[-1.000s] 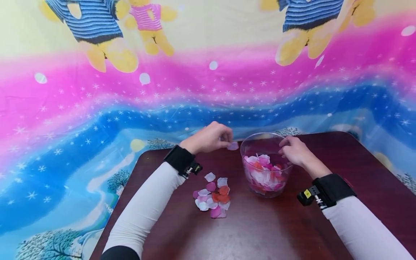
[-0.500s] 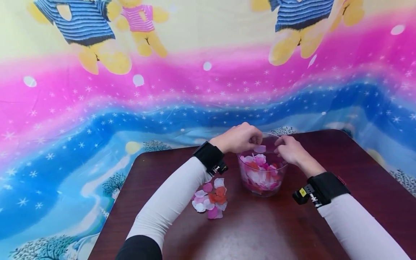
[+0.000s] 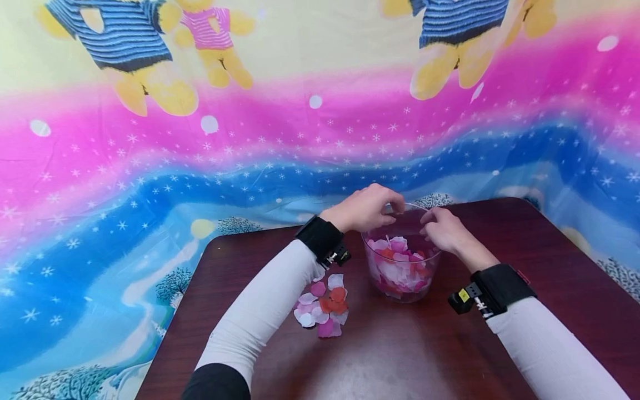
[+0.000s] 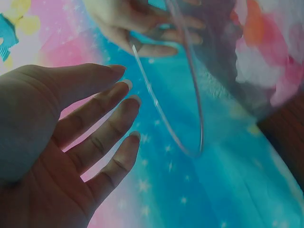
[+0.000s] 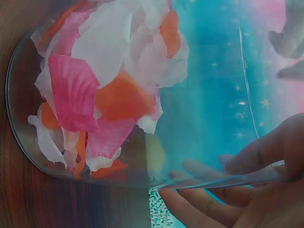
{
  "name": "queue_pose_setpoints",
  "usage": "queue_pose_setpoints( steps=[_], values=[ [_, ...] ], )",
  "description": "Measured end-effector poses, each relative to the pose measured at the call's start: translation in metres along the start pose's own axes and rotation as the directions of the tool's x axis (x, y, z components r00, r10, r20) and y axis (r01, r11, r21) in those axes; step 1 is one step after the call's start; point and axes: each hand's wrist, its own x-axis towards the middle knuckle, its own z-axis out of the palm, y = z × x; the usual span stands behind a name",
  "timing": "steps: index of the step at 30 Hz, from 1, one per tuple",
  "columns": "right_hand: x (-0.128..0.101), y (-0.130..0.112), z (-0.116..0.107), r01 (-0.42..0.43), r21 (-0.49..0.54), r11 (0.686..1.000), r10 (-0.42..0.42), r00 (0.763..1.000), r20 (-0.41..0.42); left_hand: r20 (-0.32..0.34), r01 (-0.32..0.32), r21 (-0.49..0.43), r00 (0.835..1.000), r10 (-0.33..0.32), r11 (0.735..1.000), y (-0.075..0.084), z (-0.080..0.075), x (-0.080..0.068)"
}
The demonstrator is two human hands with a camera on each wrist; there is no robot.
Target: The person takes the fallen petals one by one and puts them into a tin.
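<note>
I am steadying the clear bowl (image 3: 401, 261), mid-table, with my right hand (image 3: 445, 230) on its rim; my left hand (image 3: 367, 208) is hovering above, fingers released. Next, probably gathering the loose petals (image 3: 322, 308) at its left.

Left hand (image 4: 61, 152) open, fingers straight, just beside clear bowl (image 4: 190, 95) rim; petals (image 4: 270, 52) inside; right hand (image 4: 137, 23) beyond.

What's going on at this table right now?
A person works with petals and a clear bowl on a brown table. The left hand hovers open over the bowl's rim. The right hand holds the rim. Many petals lie in the bowl; a loose pile remains on the table beside it.
</note>
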Motion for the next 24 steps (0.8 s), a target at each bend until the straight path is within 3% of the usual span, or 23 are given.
queue_pose_setpoints(
  steps=[6, 11, 18, 24],
  values=[
    [0.0, -0.003, -0.001, 0.008, -0.004, 1.0, -0.008, 1.0, -0.001, -0.047, 0.061, 0.017, 0.997, -0.06, 0.998, -0.026, -0.017, -0.035],
    [-0.002, -0.001, -0.004, 0.008, -0.007, 1.0, -0.008, 1.0, -0.002, -0.052, 0.137, 0.007, 0.989, -0.137, 0.991, -0.061, -0.014, -0.07],
    [-0.003, 0.001, -0.002, 0.01, -0.011, 1.0, -0.01, 1.0, -0.003, 0.05, 0.238, -0.03, 0.97, -0.237, 0.971, -0.106, 0.02, -0.116],
    [0.0, -0.001, 0.004, 0.013, -0.018, 1.0, -0.013, 1.0, 0.001, 0.156, 0.306, -0.036, 0.942, -0.298, 0.951, -0.122, 0.06, -0.137]
  ],
)
